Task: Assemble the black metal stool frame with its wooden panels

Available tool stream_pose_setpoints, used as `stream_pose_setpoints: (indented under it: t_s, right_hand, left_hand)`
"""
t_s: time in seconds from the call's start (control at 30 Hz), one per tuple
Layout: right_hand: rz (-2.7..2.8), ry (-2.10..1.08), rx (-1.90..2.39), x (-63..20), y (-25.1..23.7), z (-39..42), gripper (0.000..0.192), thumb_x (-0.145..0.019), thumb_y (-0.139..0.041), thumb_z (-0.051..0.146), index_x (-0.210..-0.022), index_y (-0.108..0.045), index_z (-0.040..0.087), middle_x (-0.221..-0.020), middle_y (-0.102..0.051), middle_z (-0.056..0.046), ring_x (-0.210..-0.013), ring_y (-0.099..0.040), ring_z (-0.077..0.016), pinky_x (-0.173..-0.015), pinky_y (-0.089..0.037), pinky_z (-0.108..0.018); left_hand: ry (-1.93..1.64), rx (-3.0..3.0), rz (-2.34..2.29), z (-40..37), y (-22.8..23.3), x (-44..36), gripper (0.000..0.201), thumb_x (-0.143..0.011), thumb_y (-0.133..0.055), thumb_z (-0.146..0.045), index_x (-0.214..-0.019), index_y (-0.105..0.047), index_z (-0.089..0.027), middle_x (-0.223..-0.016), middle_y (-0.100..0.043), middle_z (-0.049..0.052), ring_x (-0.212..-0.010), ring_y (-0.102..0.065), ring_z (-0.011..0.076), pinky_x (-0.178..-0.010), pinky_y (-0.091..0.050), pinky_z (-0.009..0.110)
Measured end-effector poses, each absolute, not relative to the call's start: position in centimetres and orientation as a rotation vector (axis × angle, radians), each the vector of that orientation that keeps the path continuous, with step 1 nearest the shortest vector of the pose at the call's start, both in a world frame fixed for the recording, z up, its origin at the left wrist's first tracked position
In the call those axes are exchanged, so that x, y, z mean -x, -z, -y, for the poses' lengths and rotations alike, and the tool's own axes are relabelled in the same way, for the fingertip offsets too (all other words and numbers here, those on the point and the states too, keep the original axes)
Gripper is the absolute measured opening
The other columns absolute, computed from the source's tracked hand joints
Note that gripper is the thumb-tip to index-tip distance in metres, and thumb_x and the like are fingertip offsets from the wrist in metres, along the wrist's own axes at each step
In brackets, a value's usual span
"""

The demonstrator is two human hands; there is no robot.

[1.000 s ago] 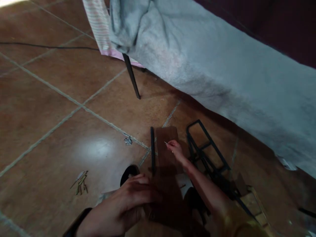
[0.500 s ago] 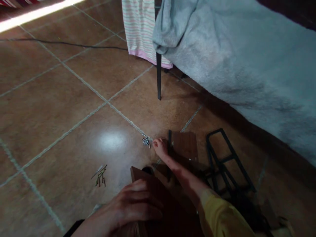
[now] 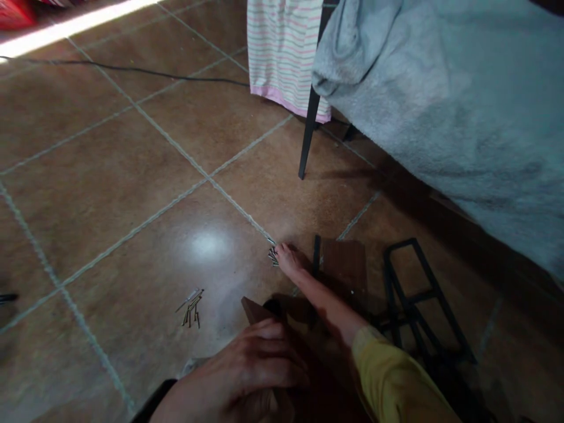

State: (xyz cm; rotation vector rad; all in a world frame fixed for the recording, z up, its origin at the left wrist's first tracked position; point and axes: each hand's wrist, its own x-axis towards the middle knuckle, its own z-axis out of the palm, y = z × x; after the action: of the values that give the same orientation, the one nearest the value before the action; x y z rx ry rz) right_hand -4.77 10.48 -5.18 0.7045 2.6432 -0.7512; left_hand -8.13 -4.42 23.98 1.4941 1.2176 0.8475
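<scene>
The small heap of silver metal screws [image 3: 272, 256] lies on the brown tiled floor [image 3: 132, 194], touching the right hand [image 3: 291, 259] at its nine o'clock; whether those fingers pinch any, I cannot tell. The left hand [image 3: 251, 364], farther back at six o'clock, presses flat on a dark brown wooden panel [image 3: 259, 311].

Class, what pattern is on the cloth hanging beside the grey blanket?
Thin pink and green stripes on white, pink hem; cloth, head view.
</scene>
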Motion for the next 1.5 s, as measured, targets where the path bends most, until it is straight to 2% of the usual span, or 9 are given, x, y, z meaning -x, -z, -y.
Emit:
stream_pose_setpoints:
  t_s: [0.23,0.37,0.57,0.7,0.87,1.13,1.3,1.4,1.5]
  right_hand:
    - [-2.642,0.742,-0.738,3.0,5.1,-11.0,0.024,-0.098,-0.033,0.023,-0.112,-0.053,0.021,-0.111,-0.058,-0.007,-0.092,-0.06,-0.0156,-0.075,-0.043,-0.025]
    - [-2.668,0.729,-0.684,2.8,5.0,-10.6,0.024,-0.095,-0.043,0.032,-0.115,-0.052,0.023,-0.114,-0.056,-0.007,-0.097,-0.059,-0.0179,-0.077,-0.045,-0.027]
    - [-2.68,0.684,-0.585,3.1,5.1,-10.3,0.032,-0.092,-0.049,0.029,-0.123,-0.049,0.031,-0.116,-0.056,-0.004,-0.093,-0.06,-0.018,-0.076,-0.045,-0.027]
    - [-2.649,0.706,-0.599,3.4,5.0,-10.5,0.023,-0.094,-0.044,0.028,-0.114,-0.055,0.027,-0.115,-0.056,-0.004,-0.088,-0.061,-0.017,-0.072,-0.045,-0.026]
    - [-2.636,0.716,-0.601,3.6,4.7,-10.3,0.029,-0.095,-0.033,0.017,-0.115,-0.053,0.019,-0.116,-0.056,-0.01,-0.087,-0.061,-0.0193,-0.071,-0.045,-0.029]
    - [-2.613,0.709,-0.621,2.1,4.1,-11.7,0.027,-0.095,-0.033,0.019,-0.106,-0.059,0.021,-0.109,-0.059,-0.007,-0.087,-0.061,-0.0171,-0.074,-0.043,-0.026]
    - [-2.624,0.697,-0.691,0.9,4.0,-12.6,0.025,-0.097,-0.033,0.021,-0.108,-0.055,0.02,-0.111,-0.058,-0.006,-0.094,-0.059,-0.0151,-0.078,-0.043,-0.024]
    - [-2.626,0.703,-0.691,1.0,4.2,-12.3,0.022,-0.096,-0.039,0.03,-0.11,-0.054,0.02,-0.111,-0.059,-0.006,-0.097,-0.06,-0.0169,-0.08,-0.044,-0.026]
    - [-2.611,0.709,-0.678,1.5,4.5,-11.6,0.022,-0.095,-0.041,0.024,-0.112,-0.054,0.018,-0.113,-0.058,-0.01,-0.097,-0.061,-0.02,-0.08,-0.047,-0.03]
  left_hand:
    - [-0.753,-1.563,-1.144,3.3,-22.9,7.0,0.033,-0.086,-0.045,-0.014,-0.115,-0.058,-0.025,-0.106,-0.068,0.004,-0.099,-0.054,0.0203,-0.091,-0.041,0.035]
    - [-0.742,-1.561,-1.126,3.3,-22.3,6.4,0.032,-0.086,-0.047,-0.014,-0.114,-0.058,-0.025,-0.103,-0.068,0.003,-0.099,-0.055,0.0195,-0.091,-0.041,0.034]
    - [-0.658,-1.55,-1.152,3.6,-21.6,6.1,0.03,-0.086,-0.05,-0.017,-0.113,-0.058,-0.026,-0.104,-0.068,0.002,-0.098,-0.054,0.0199,-0.092,-0.04,0.036]
    - [-0.606,-1.577,-1.157,3.6,-21.3,6.1,0.034,-0.085,-0.051,-0.015,-0.117,-0.057,-0.027,-0.106,-0.068,0.001,-0.104,-0.051,0.0205,-0.096,-0.037,0.036]
    - [-0.609,-1.575,-1.181,3.4,-20.9,6.1,0.038,-0.081,-0.052,-0.011,-0.116,-0.058,-0.026,-0.106,-0.067,0.001,-0.1,-0.051,0.0205,-0.092,-0.038,0.035]
    - [-0.738,-1.542,-1.207,3.0,-20.3,5.5,0.026,-0.09,-0.045,-0.021,-0.111,-0.06,-0.023,-0.099,-0.066,0.005,-0.093,-0.053,0.0199,-0.087,-0.04,0.033]
    - [-0.768,-1.516,-1.189,2.9,-19.8,5.0,0.026,-0.094,-0.041,-0.029,-0.11,-0.061,-0.024,-0.096,-0.067,0.005,-0.094,-0.054,0.0195,-0.087,-0.04,0.033]
    - [-0.746,-1.511,-1.203,2.9,-19.7,4.8,0.025,-0.094,-0.042,-0.028,-0.11,-0.061,-0.025,-0.096,-0.067,0.004,-0.094,-0.054,0.0192,-0.086,-0.04,0.032]
    - [-0.706,-1.502,-1.198,2.8,-19.6,4.7,0.025,-0.094,-0.042,-0.029,-0.11,-0.061,-0.026,-0.096,-0.067,0.003,-0.092,-0.054,0.0185,-0.087,-0.039,0.032]
